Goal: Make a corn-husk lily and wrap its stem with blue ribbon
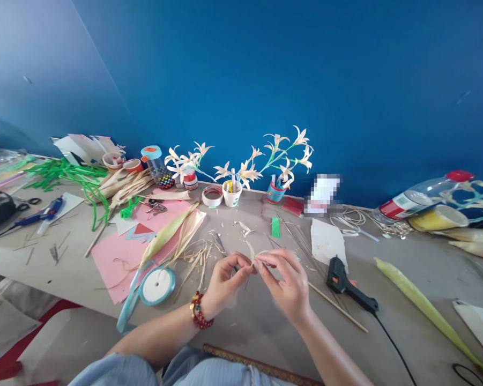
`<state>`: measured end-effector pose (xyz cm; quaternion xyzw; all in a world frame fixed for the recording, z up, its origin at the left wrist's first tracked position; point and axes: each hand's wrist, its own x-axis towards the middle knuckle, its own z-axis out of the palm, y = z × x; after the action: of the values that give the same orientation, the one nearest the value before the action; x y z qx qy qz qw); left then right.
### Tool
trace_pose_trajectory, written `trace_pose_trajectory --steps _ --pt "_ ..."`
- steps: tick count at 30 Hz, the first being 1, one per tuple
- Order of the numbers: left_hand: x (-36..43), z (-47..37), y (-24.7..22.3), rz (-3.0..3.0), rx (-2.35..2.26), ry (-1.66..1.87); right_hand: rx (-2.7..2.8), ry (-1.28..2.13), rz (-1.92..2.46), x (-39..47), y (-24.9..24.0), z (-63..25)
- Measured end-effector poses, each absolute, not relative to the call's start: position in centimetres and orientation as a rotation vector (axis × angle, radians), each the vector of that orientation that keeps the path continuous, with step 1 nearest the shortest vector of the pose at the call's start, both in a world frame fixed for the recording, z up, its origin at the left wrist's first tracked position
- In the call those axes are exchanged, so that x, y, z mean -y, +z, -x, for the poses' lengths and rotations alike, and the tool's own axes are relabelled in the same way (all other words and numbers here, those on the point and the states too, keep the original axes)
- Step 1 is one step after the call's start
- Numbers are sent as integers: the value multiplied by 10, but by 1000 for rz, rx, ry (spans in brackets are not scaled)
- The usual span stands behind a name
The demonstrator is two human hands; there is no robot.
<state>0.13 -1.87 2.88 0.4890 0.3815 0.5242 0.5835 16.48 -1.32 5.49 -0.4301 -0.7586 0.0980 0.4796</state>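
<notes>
Close together over the middle of the table, my two hands meet at a small pale husk flower (pixel 252 257). My left hand (pixel 229 276), with a red bead bracelet at the wrist, pinches its base between thumb and forefinger. From the other side, the fingertips of my right hand (pixel 285 276) pinch a petal strip of the same flower. A thin stem seems to run down below the fingers, though it is partly hidden. Cut husk strips (pixel 199 260) lie left of my left hand. Just beyond the hands is a loose husk scrap (pixel 245 229).
A black glue gun (pixel 349 287) with a cord lies at right beside a wooden stick (pixel 337 308). Left are a blue ribbon spool (pixel 157 285), pink paper (pixel 108 262) and a corn husk (pixel 166 236). Cups with husk flowers (pixel 232 194) stand by the blue wall.
</notes>
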Motion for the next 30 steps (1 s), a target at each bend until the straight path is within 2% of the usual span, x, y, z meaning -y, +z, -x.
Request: trace_pose_trajectory --steps 16,30 --pt "20 -1 32 -1182 -885 1261 1755 337 1074 21 56 -162" --pt "22 0 32 -1394 -848 1330 1685 621 1131 24 57 -161"
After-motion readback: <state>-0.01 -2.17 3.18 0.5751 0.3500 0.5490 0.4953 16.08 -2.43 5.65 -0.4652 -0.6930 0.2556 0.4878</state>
